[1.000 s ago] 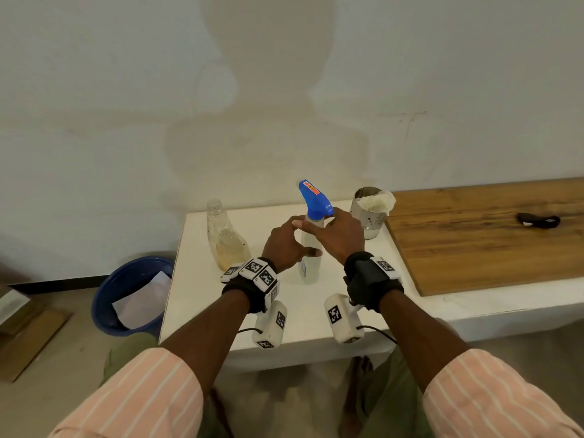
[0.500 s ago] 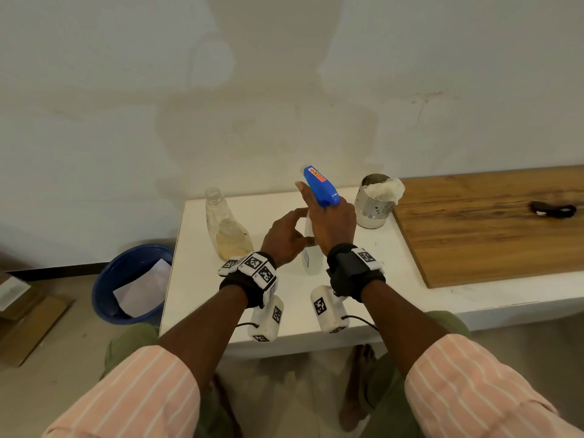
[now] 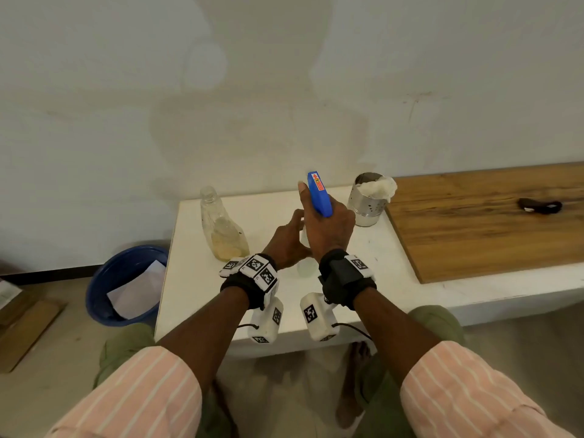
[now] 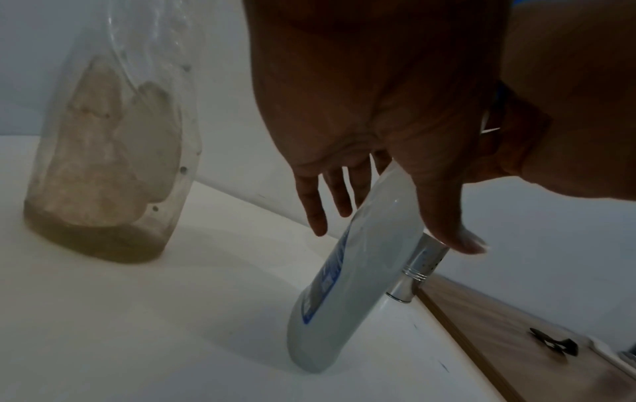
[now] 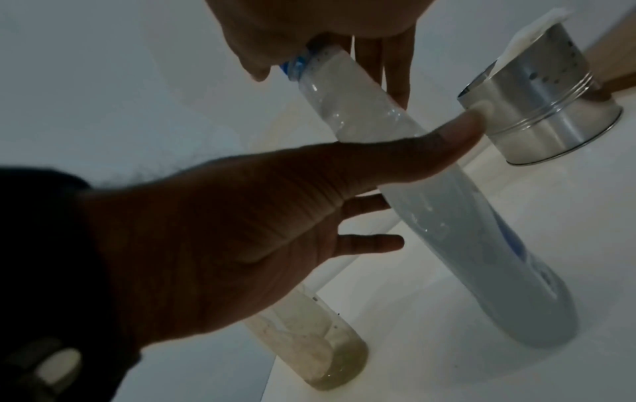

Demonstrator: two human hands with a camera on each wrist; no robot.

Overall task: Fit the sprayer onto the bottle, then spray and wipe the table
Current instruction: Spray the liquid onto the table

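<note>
Right hand wrapped over the blue sprayer head, fingers curled around the collar at the bottle neck, index finger extended along the left side of the sprayer. Left hand placed against the bottle just below the right hand, fingers straight and relaxed along the body, thumb laid across the near side; contact appears light, steadying rather than clamping. Bottle positioned on the white table, near the middle, between a second clear bottle with brownish residue on the left and a perforated steel canister holding a white cloth on the right. Long axis of the bottle vertical, base on the table, neck directly beneath the right palm; sprayer long axis roughly horizontal, nozzle pointing away from the body toward the wall. Right hand nearer to the sprayer collar, therefore judged to be the turning hand; left hand nearer to the bottle body, therefore the counter-holding hand. Bottle body translucent white plastic, slim, partly filled with clear liquid, droplets visible on the inner wall, blue-and-white label on the lower half. Blue threaded collar visible at the neck in the right wrist view. Seating of the collar not determinable. Wooden board lying on the right portion of the table, a small black item on it.
</note>
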